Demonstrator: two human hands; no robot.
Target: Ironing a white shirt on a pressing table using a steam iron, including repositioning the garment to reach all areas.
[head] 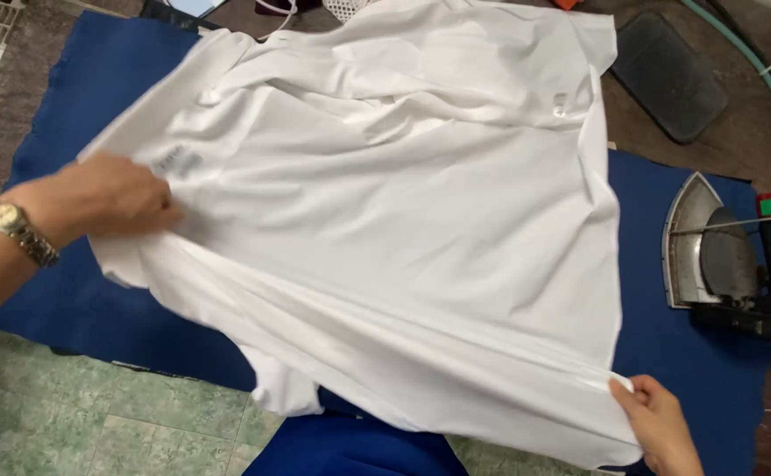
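Observation:
A white shirt (pixel 403 220) lies spread out over a dark blue cloth (pixel 59 291) that covers the work surface. My left hand (pixel 108 198), with a metal watch on the wrist, grips the shirt's fabric at its left side. My right hand (pixel 659 423) pinches the shirt's lower right hem between thumb and fingers. The fabric is pulled fairly taut between the two hands, with folds running diagonally.
An electric iron (pixel 725 260) lies on its side on the blue cloth at the right. A dark rubber pad (pixel 667 75) and a green hose (pixel 760 66) sit at the back right. Green floor tiles (pixel 68 414) show at the lower left.

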